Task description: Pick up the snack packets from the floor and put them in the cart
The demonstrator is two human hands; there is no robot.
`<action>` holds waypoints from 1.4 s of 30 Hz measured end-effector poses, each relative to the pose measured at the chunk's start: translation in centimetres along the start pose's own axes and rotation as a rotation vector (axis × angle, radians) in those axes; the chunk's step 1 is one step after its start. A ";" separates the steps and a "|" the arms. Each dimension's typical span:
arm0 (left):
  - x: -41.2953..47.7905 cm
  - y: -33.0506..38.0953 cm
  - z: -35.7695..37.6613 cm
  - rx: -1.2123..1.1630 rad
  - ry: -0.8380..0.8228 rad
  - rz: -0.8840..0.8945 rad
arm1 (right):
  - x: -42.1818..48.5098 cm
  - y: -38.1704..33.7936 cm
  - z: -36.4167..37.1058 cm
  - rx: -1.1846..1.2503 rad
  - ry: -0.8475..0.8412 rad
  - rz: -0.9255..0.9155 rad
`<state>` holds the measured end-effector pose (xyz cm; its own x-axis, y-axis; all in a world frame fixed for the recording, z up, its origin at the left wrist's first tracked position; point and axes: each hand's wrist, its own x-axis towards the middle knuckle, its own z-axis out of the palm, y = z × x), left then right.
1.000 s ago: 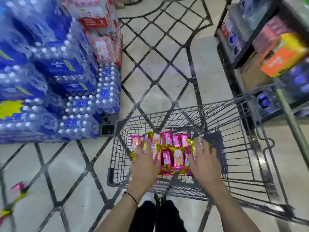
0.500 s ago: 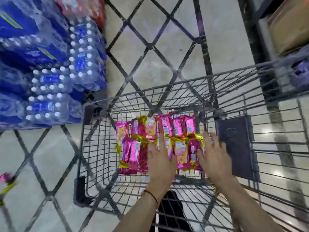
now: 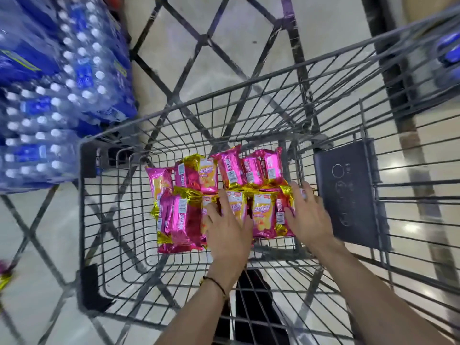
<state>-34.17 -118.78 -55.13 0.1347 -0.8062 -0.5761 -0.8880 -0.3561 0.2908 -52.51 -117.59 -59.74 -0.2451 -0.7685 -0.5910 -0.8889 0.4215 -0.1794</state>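
Note:
Several pink and gold snack packets [image 3: 224,192] lie in two rows on the bottom of a grey wire cart [image 3: 87,215]. My left hand [image 3: 230,232] rests flat, fingers spread, on the near row's middle packets. My right hand [image 3: 307,217] lies with fingers apart against the right end of that row. Neither hand grips a packet. One more pink and gold packet [image 3: 5,275] lies on the floor at the far left edge, partly cut off.
Stacked packs of blue-labelled water bottles [image 3: 54,95] stand to the left of the cart. A dark flap panel [image 3: 348,192] hangs inside the cart on the right. A dark shelf unit [image 3: 423,58] stands at the upper right. The floor is pale tile with black diamond lines.
The view has tilted down and closer over the cart. The packets went from held between my hands to lying on the cart bottom; my left hand slid right onto the near row.

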 end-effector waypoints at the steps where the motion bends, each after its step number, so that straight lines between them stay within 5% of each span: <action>1: -0.2 -0.1 -0.3 -0.007 0.008 0.002 | -0.3 -0.1 -0.4 -0.010 0.005 -0.006; 15: -6.7 -2.2 -12.5 0.313 0.190 0.171 | -9.7 -3.9 -10.9 -0.168 0.124 -0.144; 26: -16.6 -8.6 -25.7 0.306 0.422 0.068 | -20.8 -16.5 -16.5 -0.320 0.334 -0.631; 31: -21.2 -14.3 -29.7 0.284 0.525 0.018 | -26.6 -22.4 -17.9 -0.314 0.481 -0.781; 42: -34.9 -35.7 -33.7 0.098 0.763 -0.251 | -41.8 -39.2 -10.6 -0.372 0.502 -1.100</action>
<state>7.63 -93.84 -19.66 0.5664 -0.8207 0.0754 -0.8213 -0.5545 0.1339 -11.51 -107.09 -19.65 0.6434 -0.7580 0.1070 -0.7507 -0.6521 -0.1057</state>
